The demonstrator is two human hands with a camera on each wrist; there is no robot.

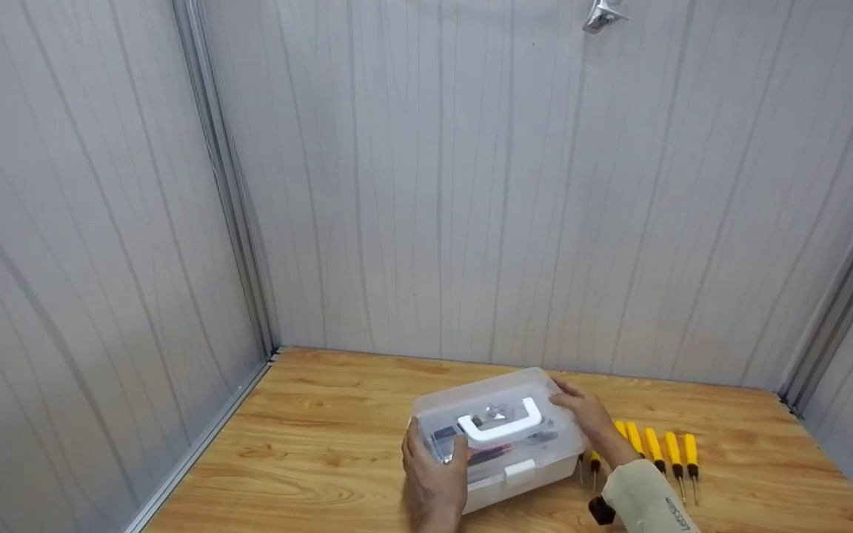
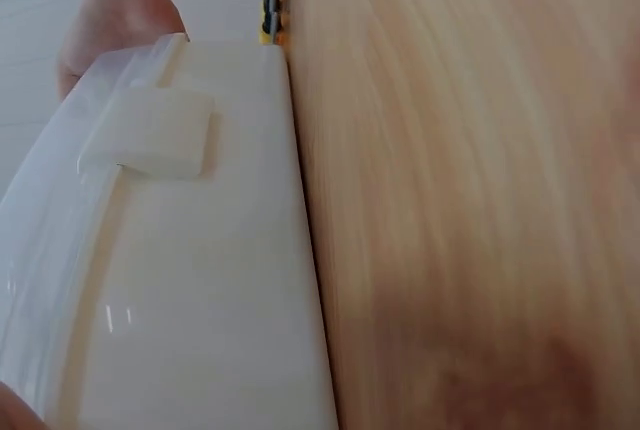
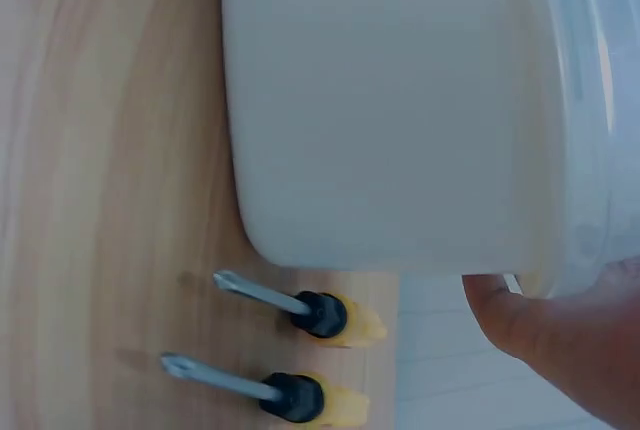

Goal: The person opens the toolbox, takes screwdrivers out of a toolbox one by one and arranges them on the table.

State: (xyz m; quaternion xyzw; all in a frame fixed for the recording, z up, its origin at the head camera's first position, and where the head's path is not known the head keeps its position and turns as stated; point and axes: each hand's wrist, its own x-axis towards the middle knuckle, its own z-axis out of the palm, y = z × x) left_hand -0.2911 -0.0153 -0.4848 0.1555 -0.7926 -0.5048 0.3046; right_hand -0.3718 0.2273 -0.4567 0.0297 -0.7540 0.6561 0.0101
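A plastic storage box with a clear lid sits at an angle on the wooden table. Its white carry handle lies flat on the lid, and a latch covers the front edge. My left hand grips the front left corner, thumb up along the lid. At the far right corner, my right hand holds the box by its side. The right wrist view shows right fingers hooked at the lid's rim. Small items, blurred by the lid, show inside.
Several yellow-handled screwdrivers lie in a row right of the box, partly behind my right forearm. Two metal shafts with black collars show up close in the right wrist view. Grey panel walls bound the table.
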